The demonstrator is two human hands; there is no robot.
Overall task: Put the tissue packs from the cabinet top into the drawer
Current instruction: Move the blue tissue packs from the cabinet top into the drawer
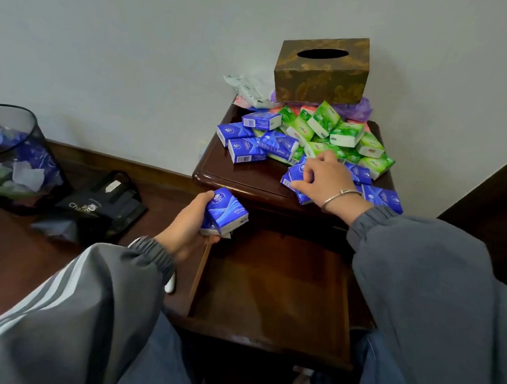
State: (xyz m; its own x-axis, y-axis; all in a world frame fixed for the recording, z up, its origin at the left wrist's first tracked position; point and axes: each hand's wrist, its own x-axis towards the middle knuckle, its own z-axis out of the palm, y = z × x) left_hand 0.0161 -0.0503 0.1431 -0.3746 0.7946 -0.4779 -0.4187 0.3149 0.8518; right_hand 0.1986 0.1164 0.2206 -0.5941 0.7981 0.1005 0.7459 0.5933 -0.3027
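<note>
A heap of blue tissue packs (247, 143) and green tissue packs (341, 132) covers the dark wooden cabinet top (241, 176). Below it the drawer (270, 289) stands pulled out, its wooden floor bare. My left hand (188, 226) hovers over the drawer's back left corner, shut on blue tissue packs (227, 212). My right hand (324, 180) rests on the cabinet top's right front, fingers closed around a blue pack (297, 177) among several others.
A brown tissue box (321, 70) stands at the back of the cabinet top against the wall, with plastic wrappers (249, 91) beside it. On the floor to the left are a dark waste bin (11, 156) with scraps and a black bag (105, 205).
</note>
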